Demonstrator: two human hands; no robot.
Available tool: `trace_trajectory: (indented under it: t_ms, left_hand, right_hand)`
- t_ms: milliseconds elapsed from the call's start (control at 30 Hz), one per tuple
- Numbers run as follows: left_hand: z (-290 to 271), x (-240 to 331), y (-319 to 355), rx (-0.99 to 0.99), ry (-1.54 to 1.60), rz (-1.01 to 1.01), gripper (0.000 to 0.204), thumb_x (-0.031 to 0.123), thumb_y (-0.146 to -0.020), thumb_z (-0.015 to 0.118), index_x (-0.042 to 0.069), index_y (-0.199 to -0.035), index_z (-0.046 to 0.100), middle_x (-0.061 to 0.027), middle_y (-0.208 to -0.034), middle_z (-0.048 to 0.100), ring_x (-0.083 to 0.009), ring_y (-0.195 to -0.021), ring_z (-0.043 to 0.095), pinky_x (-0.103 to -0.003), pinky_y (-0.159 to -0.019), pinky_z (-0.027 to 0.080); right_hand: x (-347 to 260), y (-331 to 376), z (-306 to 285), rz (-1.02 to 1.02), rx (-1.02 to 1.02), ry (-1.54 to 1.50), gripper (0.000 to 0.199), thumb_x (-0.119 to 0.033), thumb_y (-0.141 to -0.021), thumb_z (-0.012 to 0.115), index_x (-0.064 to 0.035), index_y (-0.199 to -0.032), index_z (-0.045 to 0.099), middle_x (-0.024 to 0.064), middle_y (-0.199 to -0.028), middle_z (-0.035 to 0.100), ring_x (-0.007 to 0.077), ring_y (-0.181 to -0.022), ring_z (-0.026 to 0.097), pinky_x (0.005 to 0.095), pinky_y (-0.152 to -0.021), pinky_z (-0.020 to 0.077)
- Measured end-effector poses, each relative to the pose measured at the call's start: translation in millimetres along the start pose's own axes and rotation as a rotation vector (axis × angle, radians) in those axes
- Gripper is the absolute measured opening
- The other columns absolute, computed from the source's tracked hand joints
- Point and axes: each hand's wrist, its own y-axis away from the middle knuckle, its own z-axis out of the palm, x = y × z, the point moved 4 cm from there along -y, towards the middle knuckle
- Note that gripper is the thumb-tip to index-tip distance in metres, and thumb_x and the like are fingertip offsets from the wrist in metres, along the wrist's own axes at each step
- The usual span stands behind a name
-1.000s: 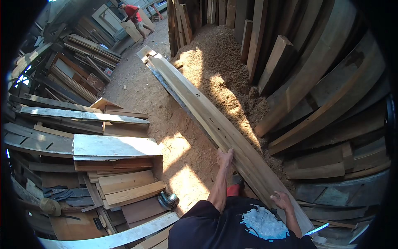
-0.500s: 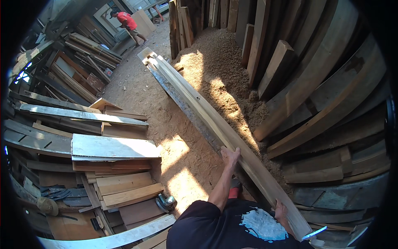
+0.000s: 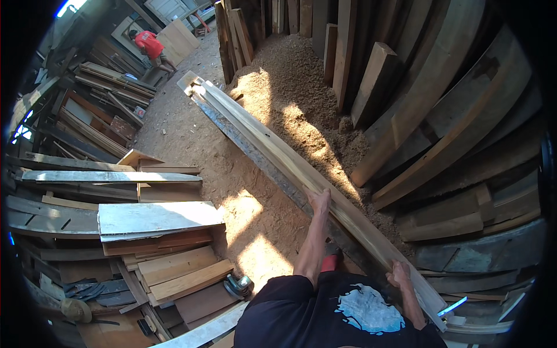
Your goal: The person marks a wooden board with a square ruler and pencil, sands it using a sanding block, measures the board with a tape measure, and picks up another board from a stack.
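A long, pale wooden plank [image 3: 277, 143] lies on a narrow, dark-edged bench [image 3: 246, 155], running from the far left toward my lower right. Partway along its near edge, my left hand [image 3: 318, 200] is closed on the plank, thumb toward the top face. Closer to my body, my right hand [image 3: 398, 274] grips the same edge with curled fingers; its fingertips are partly hidden. A small block [image 3: 188, 81] sits at the bench's far end, by the plank's tip.
Sawdust [image 3: 284, 75] heaps beyond the bench. Tall boards [image 3: 371, 81] lean on the right. Stacked planks [image 3: 159, 219] fill the left, with a metal power tool [image 3: 238, 285] at their near end. A person in a red shirt [image 3: 149, 44] bends by a panel at the far left.
The view has shifted, so the plank's far end appears farther left. My right hand's fingers look more curled on the edge. The person in red now appears farther left.
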Motion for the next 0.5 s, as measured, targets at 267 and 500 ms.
trace_trajectory:
  t_ms: [267, 500]
  left_hand:
    - [0, -7, -58, -0.063, 0.090, 0.030, 0.084, 0.016, -0.082, 0.074, -0.009, -0.148, 0.028, -0.0286, -0.130, 0.058, -0.0340, -0.114, 0.059, -0.045, -0.099, 0.047]
    - [-21, 47, -9, 0.213, -0.974, 0.652, 0.105, 0.055, -0.091, 0.075, -0.001, -0.163, 0.023, -0.0307, -0.165, 0.029, -0.0466, -0.152, 0.029, -0.061, -0.124, 0.022]
  right_hand:
    - [-22, -31, 18, 0.010, 0.097, -0.219, 0.063, -0.018, -0.083, 0.072, -0.0086, -0.144, 0.056, 0.0258, -0.126, 0.066, 0.0460, -0.127, 0.056, 0.0554, -0.105, 0.0473]
    - [-23, -4, 20, 0.173, 0.208, -0.218, 0.068, -0.032, -0.087, 0.077, -0.0155, -0.149, 0.053, 0.0186, -0.148, 0.057, 0.0377, -0.144, 0.047, 0.0563, -0.124, 0.0268]
